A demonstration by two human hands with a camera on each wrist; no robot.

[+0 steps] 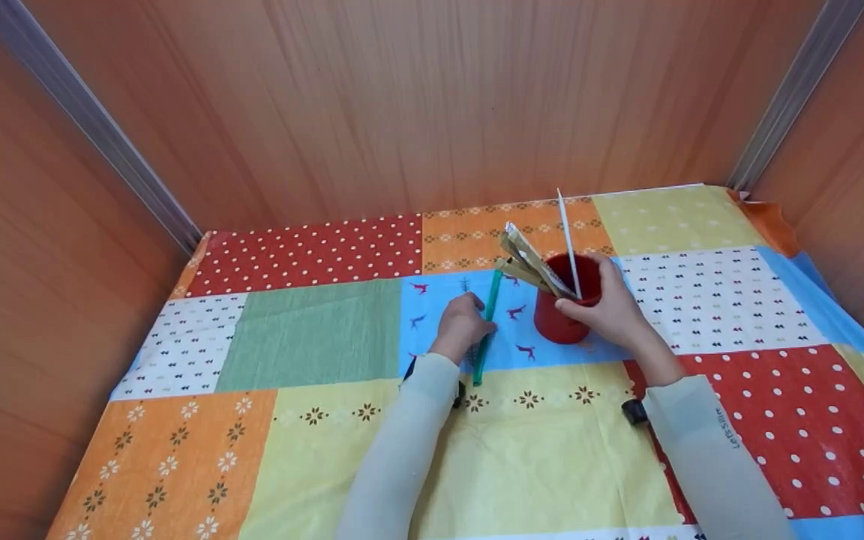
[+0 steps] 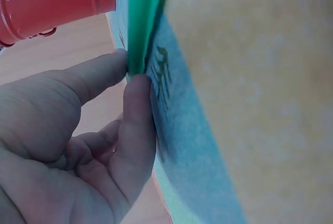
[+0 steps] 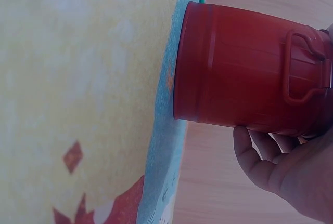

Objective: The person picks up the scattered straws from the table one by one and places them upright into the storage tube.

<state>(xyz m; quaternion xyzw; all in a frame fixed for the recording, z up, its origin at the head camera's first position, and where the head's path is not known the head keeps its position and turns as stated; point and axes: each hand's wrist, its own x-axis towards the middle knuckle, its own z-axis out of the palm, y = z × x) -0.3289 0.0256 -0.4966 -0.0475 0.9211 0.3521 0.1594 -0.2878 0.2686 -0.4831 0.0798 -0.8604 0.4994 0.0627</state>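
Observation:
A long thin green strip (image 1: 480,361), its exact kind unclear, lies along the blue patch of the cloth. My left hand (image 1: 464,328) pinches it between thumb and forefinger, close up in the left wrist view, where the strip (image 2: 140,16) runs upward from the fingertips. To its right stands a red metal pail-like cup (image 1: 561,324) with a small side handle. My right hand (image 1: 616,311) grips this cup near the rim, thumb in front and fingers round the far side. Brown stick packets (image 1: 528,259) and a thin white stick (image 1: 567,232) poke out of it, leaning apart.
A patchwork-print tablecloth (image 1: 312,337) covers the table. Wood-grain panels (image 1: 439,112) rise at the back and both sides, joined by metal corner strips. At the back right corner the cloth bunches into orange folds (image 1: 769,225).

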